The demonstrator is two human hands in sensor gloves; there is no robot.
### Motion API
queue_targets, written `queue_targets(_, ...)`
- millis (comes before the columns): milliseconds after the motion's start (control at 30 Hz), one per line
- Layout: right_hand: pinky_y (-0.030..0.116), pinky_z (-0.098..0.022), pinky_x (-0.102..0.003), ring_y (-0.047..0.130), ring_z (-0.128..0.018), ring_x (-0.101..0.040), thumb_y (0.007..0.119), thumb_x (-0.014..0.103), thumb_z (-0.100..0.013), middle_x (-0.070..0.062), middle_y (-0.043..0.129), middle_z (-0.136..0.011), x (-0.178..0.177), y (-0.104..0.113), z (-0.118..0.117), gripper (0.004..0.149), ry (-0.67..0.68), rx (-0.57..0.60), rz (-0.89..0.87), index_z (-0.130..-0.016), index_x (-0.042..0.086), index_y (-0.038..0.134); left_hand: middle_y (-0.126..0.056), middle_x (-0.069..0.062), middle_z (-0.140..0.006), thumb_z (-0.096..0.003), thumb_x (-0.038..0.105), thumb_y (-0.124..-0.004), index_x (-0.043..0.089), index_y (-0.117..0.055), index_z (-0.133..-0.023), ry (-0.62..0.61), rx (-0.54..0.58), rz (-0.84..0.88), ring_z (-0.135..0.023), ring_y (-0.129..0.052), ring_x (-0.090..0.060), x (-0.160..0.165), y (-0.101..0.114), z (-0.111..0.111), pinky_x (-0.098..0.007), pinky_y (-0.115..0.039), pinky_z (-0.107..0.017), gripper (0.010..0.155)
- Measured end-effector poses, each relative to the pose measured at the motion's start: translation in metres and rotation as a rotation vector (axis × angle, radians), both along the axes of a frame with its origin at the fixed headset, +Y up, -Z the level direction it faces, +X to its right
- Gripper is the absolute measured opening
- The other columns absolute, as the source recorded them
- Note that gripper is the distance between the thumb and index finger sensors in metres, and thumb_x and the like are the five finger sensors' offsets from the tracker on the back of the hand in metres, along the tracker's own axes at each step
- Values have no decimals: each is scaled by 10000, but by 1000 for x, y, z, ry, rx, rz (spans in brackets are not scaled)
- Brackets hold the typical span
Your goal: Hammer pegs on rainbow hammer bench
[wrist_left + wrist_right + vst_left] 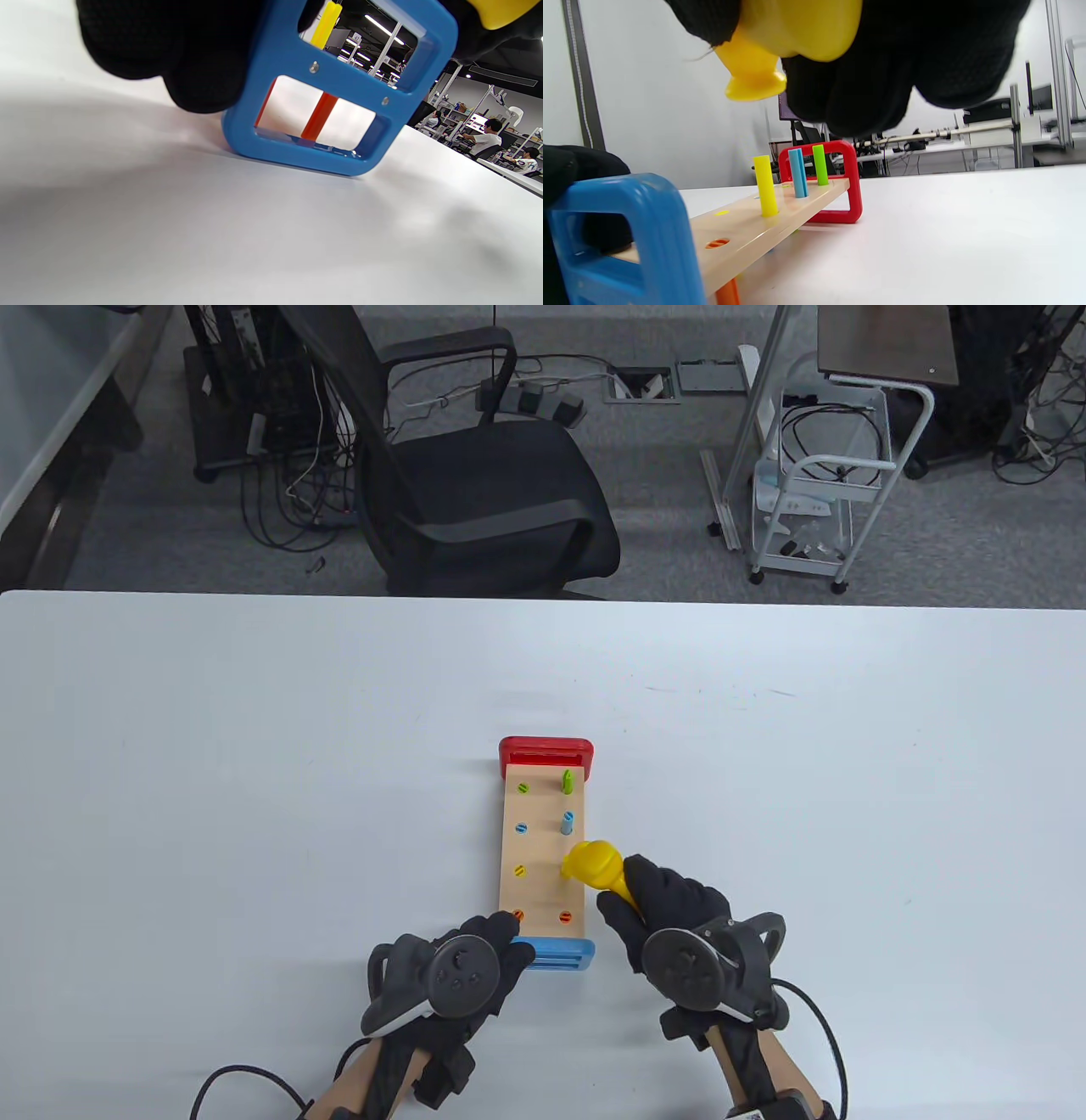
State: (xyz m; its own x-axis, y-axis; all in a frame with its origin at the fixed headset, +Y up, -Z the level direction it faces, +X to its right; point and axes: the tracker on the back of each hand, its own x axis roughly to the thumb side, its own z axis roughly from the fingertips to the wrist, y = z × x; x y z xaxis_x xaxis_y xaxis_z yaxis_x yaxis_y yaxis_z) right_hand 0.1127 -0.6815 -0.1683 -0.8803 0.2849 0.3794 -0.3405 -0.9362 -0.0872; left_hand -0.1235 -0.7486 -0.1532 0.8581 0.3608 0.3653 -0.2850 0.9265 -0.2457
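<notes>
Fingers (865, 84) of my right hand (670, 916) are wrapped round the handle of the yellow hammer (596, 865), whose head hovers over the right row of the hammer bench (543, 857). My left hand (458, 976) grips the bench's blue end (339, 84), fingers (199, 80) curled against its frame. The bench lies lengthwise on the white worktop (212, 780), with its red end (545, 751) away from me. Three pegs stand tall in the right row: green (819, 164), blue (797, 173) and yellow (765, 185). The other pegs sit flush with the wood. The hammer head hides the yellow peg in the table view. An orange peg (319, 116) shows beneath the board.
</notes>
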Motion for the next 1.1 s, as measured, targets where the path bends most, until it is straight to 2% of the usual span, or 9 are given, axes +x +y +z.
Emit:
queue_targets(67,807,-513,-632,940,-706,-459,590,399,-621,-269,862,-906,-4,-1,-7,601,13,-59,-24,-1012,-56,625,-837,-316,-953,-554,539,-405,121,-582,-1043,0,2,0,-669,-1006,-378,0,0,0,-492,-870,-479,668)
queue_targets(233,866,-376,-493,991,-437,-265,569,415,-630,-122,952,-674,-14,11,-12,608,16,-30,-91,-1000,-64,625,-836,-318,-953,-554,539,-405,120,-579,-1044,-2,1,1,-671,-1005,-378,0,0,0,-493,-869,-480,668)
queue_targets(367,866,-283,-473,987,-313,-254,547,420,-636,-124,987,-565,-22,-7,-14,617,-35,-59,-73,-959,-84,695,-836,-318,-954,-553,540,-405,119,-579,-1044,-4,-2,3,-671,-1004,-380,0,0,0,-493,-869,-480,669)
queue_targets(600,862,-263,-466,980,-287,-247,514,421,-637,-121,989,-543,-26,-1,-9,623,-54,73,-102,-957,-80,699,-836,-316,-956,-553,540,-405,122,-577,-1045,-5,-1,1,-671,-1005,-379,0,0,0,-492,-869,-480,668)
queue_targets(667,865,-242,-473,986,-261,-257,541,413,-636,-132,1008,-515,-31,-16,-15,620,-68,-31,52,-942,-87,741,-835,-317,-956,-553,540,-405,121,-576,-1046,-5,0,1,-669,-1006,-378,0,0,0,-492,-870,-480,669)
queue_targets(700,884,-304,-414,989,-330,-190,442,459,-637,-49,970,-590,-28,-16,-13,629,-98,-136,176,-984,-19,658,-834,-317,-955,-553,540,-405,122,-574,-1046,-6,3,1,-671,-1005,-377,0,0,1,-491,-870,-480,668)
queue_targets(867,862,-260,-460,980,-277,-243,501,428,-636,-113,992,-533,-24,1,-8,625,-72,103,-58,-959,-64,711,-835,-316,-956,-553,541,-405,122,-573,-1046,-5,2,1,-670,-1006,-376,0,0,1,-491,-870,-479,669)
queue_targets(967,874,-251,-459,994,-274,-243,489,428,-628,-105,997,-542,-28,-23,-20,631,-100,-112,137,-962,-59,711,-835,-317,-956,-554,540,-405,121,-573,-1047,-5,2,1,-670,-1005,-377,0,0,1,-491,-869,-480,669)
queue_targets(1100,862,-270,-451,978,-285,-235,487,437,-644,-105,987,-542,-26,0,-12,625,-50,8,-25,-971,-47,708,-836,-315,-954,-552,540,-405,123,-575,-1044,-4,1,0,-667,-1006,-376,0,0,1,-490,-870,-479,668)
